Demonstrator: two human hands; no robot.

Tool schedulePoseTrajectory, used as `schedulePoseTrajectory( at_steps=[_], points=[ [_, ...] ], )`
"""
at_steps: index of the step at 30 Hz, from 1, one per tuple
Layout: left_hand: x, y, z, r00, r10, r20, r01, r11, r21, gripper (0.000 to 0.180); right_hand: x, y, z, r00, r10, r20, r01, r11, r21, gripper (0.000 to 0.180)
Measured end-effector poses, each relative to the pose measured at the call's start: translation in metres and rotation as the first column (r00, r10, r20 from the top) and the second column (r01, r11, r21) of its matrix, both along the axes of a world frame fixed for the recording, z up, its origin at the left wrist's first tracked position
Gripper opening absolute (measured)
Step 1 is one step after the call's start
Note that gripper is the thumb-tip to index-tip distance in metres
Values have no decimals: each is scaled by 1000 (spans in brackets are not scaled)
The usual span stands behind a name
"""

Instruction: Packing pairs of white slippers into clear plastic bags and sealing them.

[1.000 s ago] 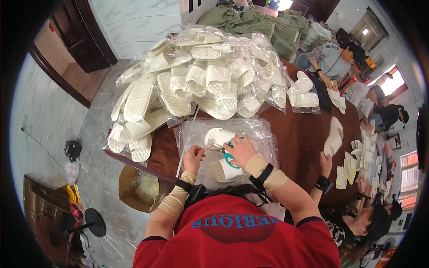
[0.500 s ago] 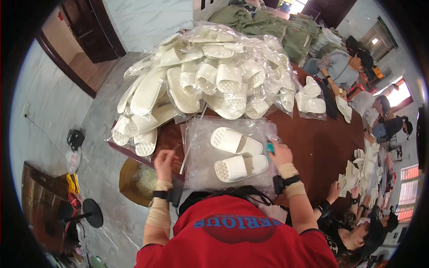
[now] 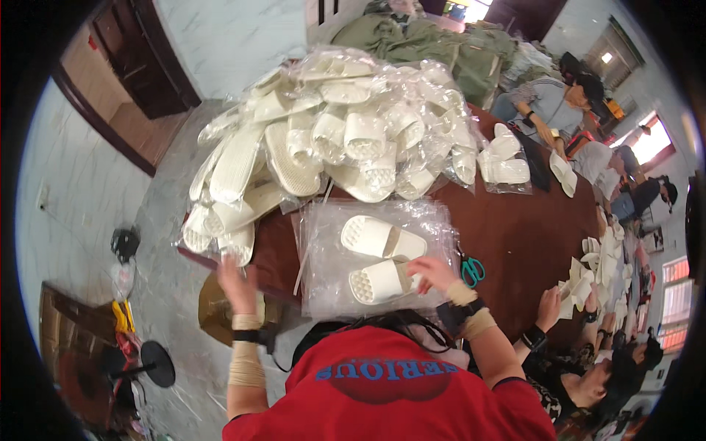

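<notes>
Two white slippers, an upper slipper (image 3: 384, 237) and a lower slipper (image 3: 376, 283), lie side by side on a stack of clear plastic bags (image 3: 323, 253) in front of me. My right hand (image 3: 439, 275) is over the right end of the lower slipper, its fingers bent but apart, hiding that end. Just right of it, teal-handled scissors (image 3: 473, 271) rest on the brown tabletop. Out at the table's left edge, my left hand (image 3: 239, 285) is empty with fingers stretched, below the bagged slippers. Both wrists carry tan wraps and black bands.
A large heap of bagged white slippers (image 3: 364, 136) covers the table's far side. One bagged pair (image 3: 506, 165) lies to its right on the brown tabletop (image 3: 515, 235). A brown container (image 3: 217, 312) stands below the left edge. Several people work along the right, a co-worker's hand (image 3: 548, 309) closest.
My right hand has let go of the scissors, now on the table, and moved left to the lower slipper. My left hand has moved left and down, its fingers opening out.
</notes>
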State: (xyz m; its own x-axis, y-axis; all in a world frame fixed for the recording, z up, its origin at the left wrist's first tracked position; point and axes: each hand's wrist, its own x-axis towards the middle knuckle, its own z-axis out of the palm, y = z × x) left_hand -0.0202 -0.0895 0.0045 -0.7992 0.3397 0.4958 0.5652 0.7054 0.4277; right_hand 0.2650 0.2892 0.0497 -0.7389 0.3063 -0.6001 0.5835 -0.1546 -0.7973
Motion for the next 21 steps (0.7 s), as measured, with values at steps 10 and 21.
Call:
schedulePoseTrajectory(
  at_steps=[10, 21],
  points=[
    [70, 148, -47, 747, -612, 259, 665, 687, -294, 63, -18, -59, -12, 991, -132, 15, 133, 983, -127, 43],
    [78, 151, -51, 786, -569, 244, 618, 736, -277, 59, 14, 30, 29, 707, 448, 548, -618, 13, 786, 37]
  ],
)
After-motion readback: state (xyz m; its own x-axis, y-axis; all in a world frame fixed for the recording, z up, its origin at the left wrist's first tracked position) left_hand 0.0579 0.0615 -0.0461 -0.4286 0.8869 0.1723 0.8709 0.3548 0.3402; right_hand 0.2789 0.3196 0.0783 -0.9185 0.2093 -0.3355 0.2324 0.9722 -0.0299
